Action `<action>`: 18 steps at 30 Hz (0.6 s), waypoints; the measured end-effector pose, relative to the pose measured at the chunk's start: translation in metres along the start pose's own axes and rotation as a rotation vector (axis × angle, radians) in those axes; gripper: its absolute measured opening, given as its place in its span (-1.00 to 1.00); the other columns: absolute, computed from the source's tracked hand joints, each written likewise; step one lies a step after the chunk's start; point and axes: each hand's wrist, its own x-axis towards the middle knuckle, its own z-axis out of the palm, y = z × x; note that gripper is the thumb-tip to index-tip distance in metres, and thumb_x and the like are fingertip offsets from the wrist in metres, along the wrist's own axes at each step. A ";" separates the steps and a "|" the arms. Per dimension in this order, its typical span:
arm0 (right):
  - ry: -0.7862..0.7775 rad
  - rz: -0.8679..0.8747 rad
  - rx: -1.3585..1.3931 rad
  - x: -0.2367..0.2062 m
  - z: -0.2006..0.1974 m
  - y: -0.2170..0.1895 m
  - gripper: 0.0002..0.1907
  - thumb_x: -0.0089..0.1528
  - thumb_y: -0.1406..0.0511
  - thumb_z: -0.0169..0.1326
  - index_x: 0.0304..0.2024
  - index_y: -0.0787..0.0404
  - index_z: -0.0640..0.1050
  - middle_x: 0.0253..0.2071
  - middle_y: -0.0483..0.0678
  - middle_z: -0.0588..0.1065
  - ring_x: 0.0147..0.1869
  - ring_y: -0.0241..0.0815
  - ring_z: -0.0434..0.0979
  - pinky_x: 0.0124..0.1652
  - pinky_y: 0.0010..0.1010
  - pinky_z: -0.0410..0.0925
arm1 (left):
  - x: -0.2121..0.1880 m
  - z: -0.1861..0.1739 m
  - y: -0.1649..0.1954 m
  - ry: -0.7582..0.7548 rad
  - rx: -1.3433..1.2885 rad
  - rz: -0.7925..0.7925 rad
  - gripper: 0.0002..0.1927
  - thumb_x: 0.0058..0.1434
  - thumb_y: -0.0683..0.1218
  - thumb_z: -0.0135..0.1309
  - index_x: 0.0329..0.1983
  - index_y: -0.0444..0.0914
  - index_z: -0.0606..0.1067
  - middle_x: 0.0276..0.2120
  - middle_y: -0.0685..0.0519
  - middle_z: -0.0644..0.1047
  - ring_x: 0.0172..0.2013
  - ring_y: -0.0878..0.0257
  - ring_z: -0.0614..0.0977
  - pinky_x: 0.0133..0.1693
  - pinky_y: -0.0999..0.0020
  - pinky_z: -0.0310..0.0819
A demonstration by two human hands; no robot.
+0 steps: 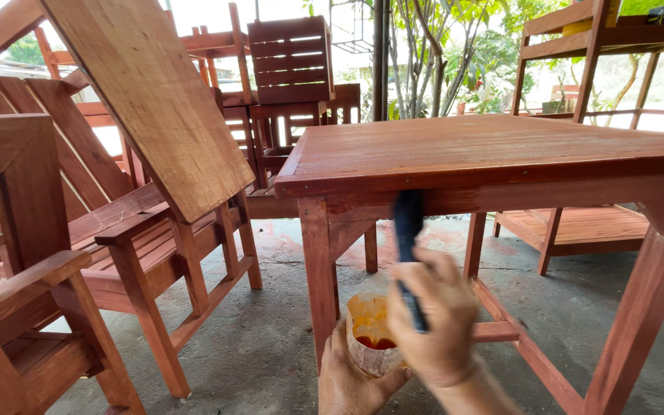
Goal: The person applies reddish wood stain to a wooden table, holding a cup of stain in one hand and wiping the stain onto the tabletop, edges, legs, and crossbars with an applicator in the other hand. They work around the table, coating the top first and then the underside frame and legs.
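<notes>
A red-brown stained wooden table point(486, 154) stands in front of me. My right hand point(436, 319) grips a dark blue brush point(407, 230), blurred by motion, with its upper end against the table's front apron. Below it, my left hand point(351, 380) holds a small stained cup point(369, 330) with red-orange stain inside, close to the table's front left leg point(318, 269).
Stained wooden chairs point(55, 253) crowd the left, with a loose board point(155, 92) leaning over them. More stacked furniture point(290, 65) stands behind. A shelf unit point(578, 223) sits behind the table at right. The floor point(270, 346) is grey concrete; trees stand beyond.
</notes>
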 end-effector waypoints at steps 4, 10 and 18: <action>-0.037 -0.034 0.107 0.004 0.041 -0.046 -0.84 0.12 0.40 0.28 -0.34 0.11 0.53 -0.26 -0.06 0.52 -0.35 -0.28 0.56 -0.47 -0.48 0.49 | 0.000 -0.003 -0.013 0.133 -0.033 0.187 0.20 -0.32 0.14 0.53 0.39 -0.19 0.18 0.17 -0.10 0.40 0.23 0.09 0.45 0.26 0.13 0.38; -0.060 0.004 0.416 0.012 0.049 -0.054 -0.90 0.24 0.39 0.23 -0.30 0.10 0.55 -0.32 -0.13 0.57 -0.35 -0.38 0.58 -0.45 -0.60 0.50 | -0.002 -0.007 -0.010 0.110 0.002 0.167 0.23 -0.31 0.13 0.53 0.42 -0.20 0.15 0.18 -0.09 0.38 0.24 0.11 0.44 0.27 0.14 0.39; 0.021 0.412 0.310 0.008 -0.038 0.066 -0.91 0.21 0.30 0.28 -0.27 0.08 0.60 -0.35 -0.12 0.60 -0.46 -0.43 0.56 -0.60 -0.68 0.42 | 0.007 0.007 0.028 -0.128 -0.003 -0.030 0.28 -0.34 0.06 0.54 0.44 -0.23 0.10 0.19 -0.02 0.37 0.25 0.19 0.47 0.34 0.23 0.37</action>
